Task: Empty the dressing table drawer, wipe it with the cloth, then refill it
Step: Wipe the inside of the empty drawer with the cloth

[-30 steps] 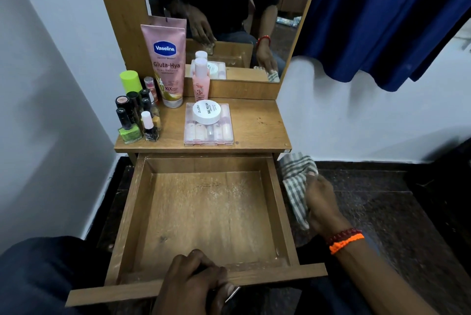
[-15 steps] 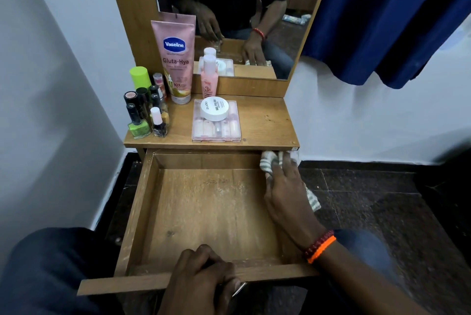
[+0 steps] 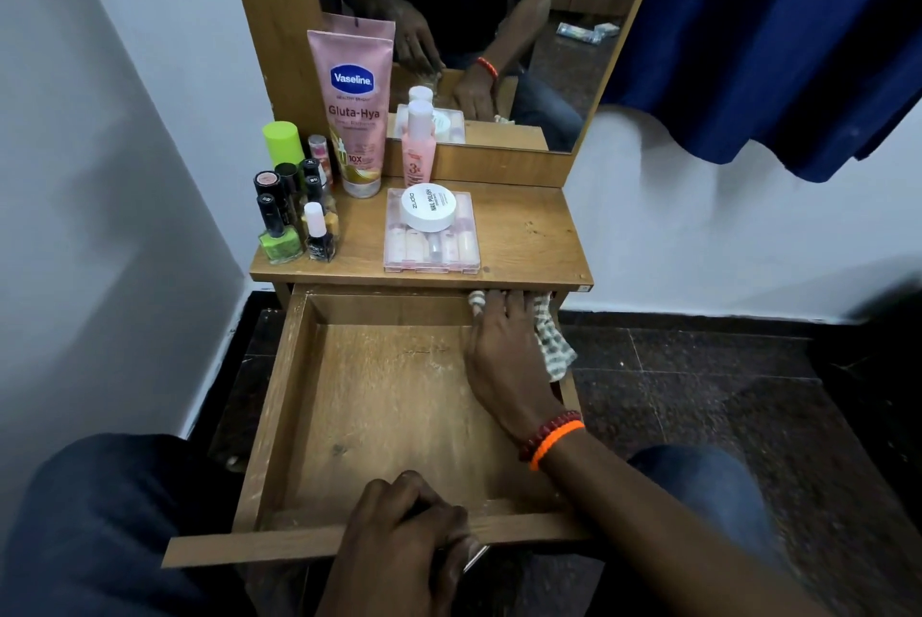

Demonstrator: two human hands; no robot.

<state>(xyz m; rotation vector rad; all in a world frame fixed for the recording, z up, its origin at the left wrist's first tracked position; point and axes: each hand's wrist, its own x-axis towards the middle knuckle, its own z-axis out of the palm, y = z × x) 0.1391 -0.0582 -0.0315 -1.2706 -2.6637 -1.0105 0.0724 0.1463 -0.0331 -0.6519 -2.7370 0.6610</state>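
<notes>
The wooden drawer (image 3: 279,397) is pulled out and holds nothing but a dusty bottom. My right hand (image 3: 504,357) presses the checked cloth (image 3: 551,347) into the drawer's far right corner, fingers spread flat over it; part of the cloth hangs over the right wall. My left hand (image 3: 404,531) grips the drawer's front panel at its handle. On the dressing table top (image 3: 529,237) stand a pink Vaseline tube (image 3: 354,112), several nail polish bottles (image 3: 294,212), a pink bottle (image 3: 419,142) and a clear case (image 3: 431,242) with a white round jar (image 3: 429,207) on it.
A mirror (image 3: 499,17) rises behind the table top and reflects my arms. A white wall (image 3: 100,167) stands close on the left. A blue curtain (image 3: 778,32) hangs at the upper right. Dark stone floor (image 3: 723,392) lies to the right. My knees flank the drawer.
My right hand brought the cloth from outside the drawer's right side into the far right corner and pushed it further back. My left hand stayed on the drawer front.
</notes>
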